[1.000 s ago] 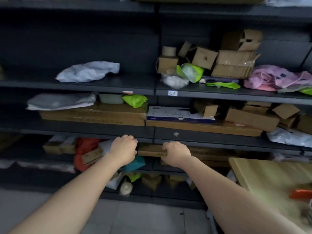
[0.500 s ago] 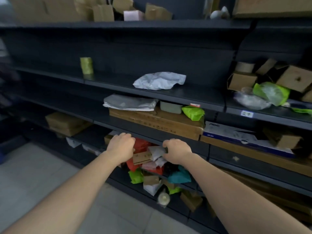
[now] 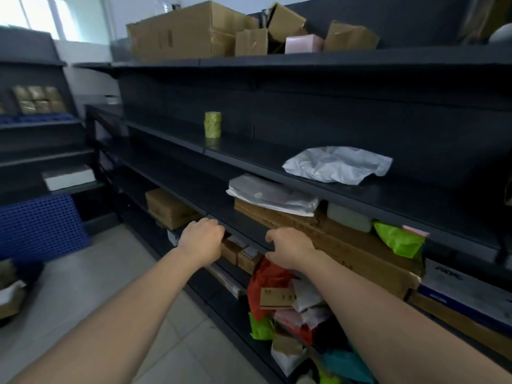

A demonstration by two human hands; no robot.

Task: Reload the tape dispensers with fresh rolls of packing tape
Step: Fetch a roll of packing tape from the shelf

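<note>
Left hand (image 3: 201, 239) at front edge of dark shelf (image 3: 188, 192), fingers curled under, nothing seen in grasp, right hand (image 3: 289, 246) just beside, fingers loosely curled, thumb apart, empty, above red bag (image 3: 266, 281)

Upper shelf (image 3: 249, 159) was left largely open around a lone yellow-green roll (image 3: 212, 124); rightward passage was blocked by a crumpled white bag (image 3: 336, 164). Lower bay was crammed with parcels (image 3: 279, 296).
</note>
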